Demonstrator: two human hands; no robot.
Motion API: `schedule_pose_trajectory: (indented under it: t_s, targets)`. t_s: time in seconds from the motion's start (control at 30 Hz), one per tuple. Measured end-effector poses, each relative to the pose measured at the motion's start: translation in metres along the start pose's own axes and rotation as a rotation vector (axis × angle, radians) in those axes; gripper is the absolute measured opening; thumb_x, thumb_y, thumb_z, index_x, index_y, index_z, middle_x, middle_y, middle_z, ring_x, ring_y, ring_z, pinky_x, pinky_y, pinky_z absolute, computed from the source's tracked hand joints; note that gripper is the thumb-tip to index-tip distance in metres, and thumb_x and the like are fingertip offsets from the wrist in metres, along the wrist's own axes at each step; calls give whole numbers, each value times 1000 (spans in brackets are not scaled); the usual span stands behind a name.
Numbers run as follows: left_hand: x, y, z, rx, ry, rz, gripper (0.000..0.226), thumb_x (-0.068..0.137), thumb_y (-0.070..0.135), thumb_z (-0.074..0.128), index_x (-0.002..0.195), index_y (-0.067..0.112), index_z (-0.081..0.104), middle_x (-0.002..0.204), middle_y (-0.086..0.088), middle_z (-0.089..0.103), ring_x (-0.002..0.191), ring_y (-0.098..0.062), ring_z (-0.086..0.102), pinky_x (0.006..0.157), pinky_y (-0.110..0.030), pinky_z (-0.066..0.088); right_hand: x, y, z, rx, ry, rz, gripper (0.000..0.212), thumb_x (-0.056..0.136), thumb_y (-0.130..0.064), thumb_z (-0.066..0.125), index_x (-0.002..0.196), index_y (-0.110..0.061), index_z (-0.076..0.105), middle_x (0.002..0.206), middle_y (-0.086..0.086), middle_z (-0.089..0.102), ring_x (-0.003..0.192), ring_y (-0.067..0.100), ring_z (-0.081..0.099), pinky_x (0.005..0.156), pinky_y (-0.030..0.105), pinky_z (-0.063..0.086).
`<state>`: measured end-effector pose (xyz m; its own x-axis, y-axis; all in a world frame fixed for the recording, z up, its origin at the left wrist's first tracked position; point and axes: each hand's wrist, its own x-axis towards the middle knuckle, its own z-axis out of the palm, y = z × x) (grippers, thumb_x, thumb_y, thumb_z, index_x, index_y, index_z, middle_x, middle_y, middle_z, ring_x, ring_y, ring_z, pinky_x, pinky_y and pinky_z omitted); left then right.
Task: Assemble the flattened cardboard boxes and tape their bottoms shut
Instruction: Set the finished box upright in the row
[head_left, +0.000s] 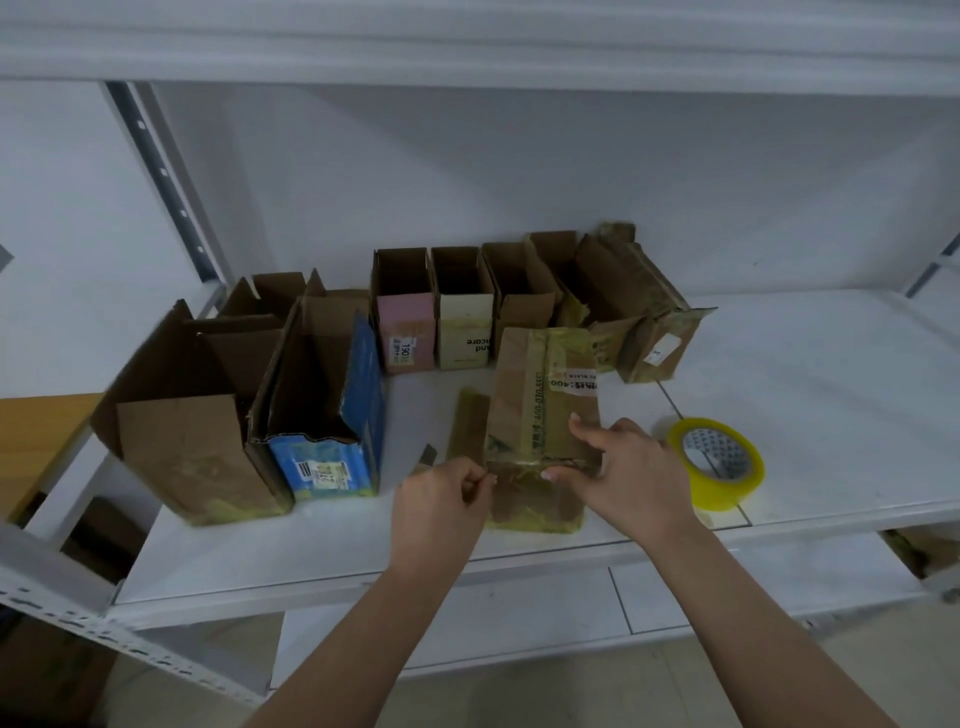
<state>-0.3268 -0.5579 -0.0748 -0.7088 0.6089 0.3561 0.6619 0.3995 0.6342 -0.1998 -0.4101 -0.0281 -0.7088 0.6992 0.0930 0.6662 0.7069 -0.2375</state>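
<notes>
A small brown cardboard box (540, 395) with yellowish tape along its seam lies on the white shelf (810, 374) in front of me. My left hand (441, 493) pinches the tape or flap edge at the box's near left corner. My right hand (628, 467) rests on the near right part of the box, index finger laid on its top face and thumb at the front edge. A roll of yellowish clear tape (719, 465) lies flat on the shelf just right of my right hand.
Several assembled boxes stand open-topped on the shelf: a large brown one (192, 447) and a blue one (332, 410) at left, a pink one (408, 325) and a cream one (465, 322) behind, and brown ones (639, 306) at back right. Another shelf board spans overhead.
</notes>
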Motion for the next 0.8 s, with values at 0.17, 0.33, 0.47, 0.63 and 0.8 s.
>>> schedule_pose_trajectory:
  t_s: [0.17, 0.33, 0.47, 0.63, 0.8]
  targets:
    - [-2, 2, 1, -43, 5, -6, 20, 79, 11, 71, 65, 17, 57, 54, 4, 58, 50, -14, 53, 50, -24, 43, -1, 0, -1, 17, -2, 3, 74, 80, -72, 54, 145, -41, 39, 116, -1, 55, 109, 22, 58, 93, 33, 43]
    - [-3, 5, 3, -52, -50, -1, 20, 84, 16, 67, 71, 22, 52, 58, 5, 58, 53, -12, 55, 52, -29, 48, 0, 2, -2, 20, -15, -5, 75, 80, -73, 55, 145, -40, 40, 117, -1, 56, 110, 21, 58, 95, 34, 42]
    - [-9, -5, -6, -118, -160, 74, 9, 88, 26, 65, 83, 20, 60, 71, 9, 65, 64, -7, 61, 61, -30, 54, 1, 4, -1, 47, -16, 1, 75, 78, -73, 56, 145, -41, 40, 117, -2, 56, 110, 21, 58, 94, 34, 43]
    - [14, -20, -22, -240, -253, 20, 19, 85, 24, 72, 85, 33, 55, 85, 9, 65, 80, -5, 63, 74, -25, 55, 3, 6, 1, 89, -16, -22, 76, 76, -72, 60, 143, -40, 44, 111, -3, 55, 104, 20, 59, 90, 34, 46]
    - [29, -15, -9, -308, -364, 48, 44, 83, 25, 74, 112, 33, 42, 99, 13, 60, 89, -3, 61, 81, -30, 55, 7, 10, 2, 120, -11, -65, 72, 76, -65, 65, 140, -34, 51, 99, -5, 51, 96, 19, 60, 85, 33, 46]
